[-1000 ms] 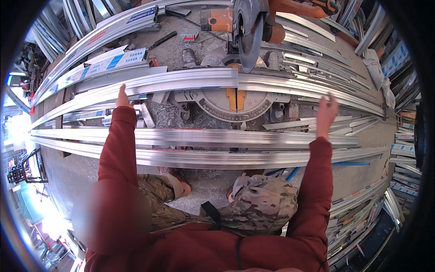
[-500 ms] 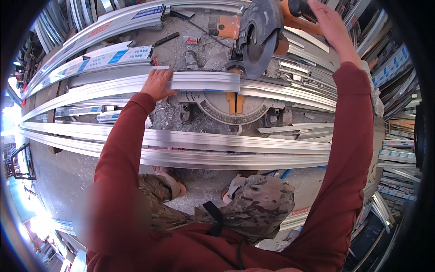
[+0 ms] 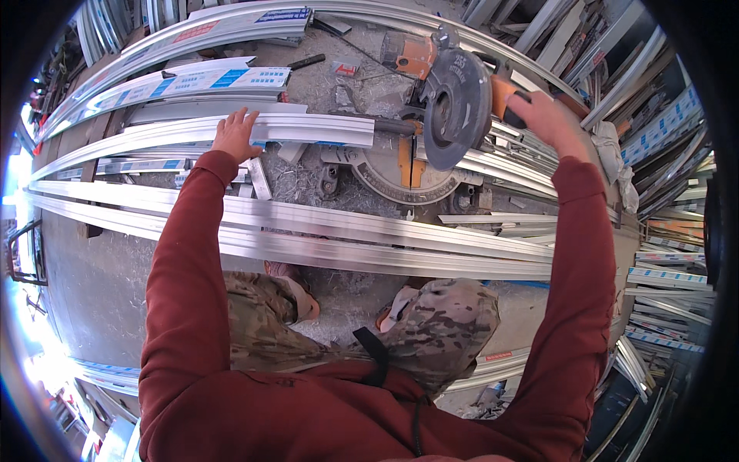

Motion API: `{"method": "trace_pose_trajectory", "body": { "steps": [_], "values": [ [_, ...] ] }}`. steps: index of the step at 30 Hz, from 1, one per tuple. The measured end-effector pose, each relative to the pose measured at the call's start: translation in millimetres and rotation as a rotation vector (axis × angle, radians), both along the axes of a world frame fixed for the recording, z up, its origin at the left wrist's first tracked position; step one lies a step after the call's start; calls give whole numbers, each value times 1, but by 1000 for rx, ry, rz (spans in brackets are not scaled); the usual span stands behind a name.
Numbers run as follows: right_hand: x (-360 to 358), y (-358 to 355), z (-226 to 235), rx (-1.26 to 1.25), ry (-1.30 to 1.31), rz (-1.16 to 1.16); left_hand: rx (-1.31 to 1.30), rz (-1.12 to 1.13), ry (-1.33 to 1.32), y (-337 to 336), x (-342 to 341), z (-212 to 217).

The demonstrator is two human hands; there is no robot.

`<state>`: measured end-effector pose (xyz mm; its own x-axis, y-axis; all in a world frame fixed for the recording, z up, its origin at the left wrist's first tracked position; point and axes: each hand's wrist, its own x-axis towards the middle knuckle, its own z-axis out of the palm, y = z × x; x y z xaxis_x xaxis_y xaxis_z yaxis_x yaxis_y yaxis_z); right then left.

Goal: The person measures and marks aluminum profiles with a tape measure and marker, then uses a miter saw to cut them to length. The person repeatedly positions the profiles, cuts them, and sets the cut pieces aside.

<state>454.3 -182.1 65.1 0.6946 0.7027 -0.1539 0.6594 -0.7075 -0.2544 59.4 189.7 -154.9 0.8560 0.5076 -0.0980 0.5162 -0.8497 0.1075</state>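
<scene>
1 silver profile (image 3: pixel 323 129) lies left of 1 miter saw (image 3: pixel 456 100).
The left hand (image 3: pixel 235 136) rests open on it, fingers spread; 2 more profiles (image 3: pixel 346 223) run nearer the legs (image 3: pixel 435 323); the silver profile's right end stops short of the round dark blade (image 3: pixel 454 152); the right hand (image 3: pixel 550 127) is wrapped around the saw's handle (image 3: pixel 503 94).

In the upper left we see blue and red labels (image 3: pixel 281 15) on metal profiles (image 3: pixel 250 29). Near the top centre we spot pale lettering (image 3: pixel 460 71) on the dark-faced saw (image 3: pixel 458 100); below it, a graduated scale (image 3: pixel 408 198).
</scene>
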Motion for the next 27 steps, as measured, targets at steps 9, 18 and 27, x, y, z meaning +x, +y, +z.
{"method": "trace_pose_trajectory", "body": {
  "steps": [9,18,27],
  "values": [
    [-77,-37,-30,10,-166,1,-338,-182,0,-108,-25,169],
    [-104,-67,-106,105,-242,-1,-593,-538,209,-227,-58,186],
    [-131,-81,-132,184,-376,-8,-560,-584,235,-226,-54,170]
  ]
}}
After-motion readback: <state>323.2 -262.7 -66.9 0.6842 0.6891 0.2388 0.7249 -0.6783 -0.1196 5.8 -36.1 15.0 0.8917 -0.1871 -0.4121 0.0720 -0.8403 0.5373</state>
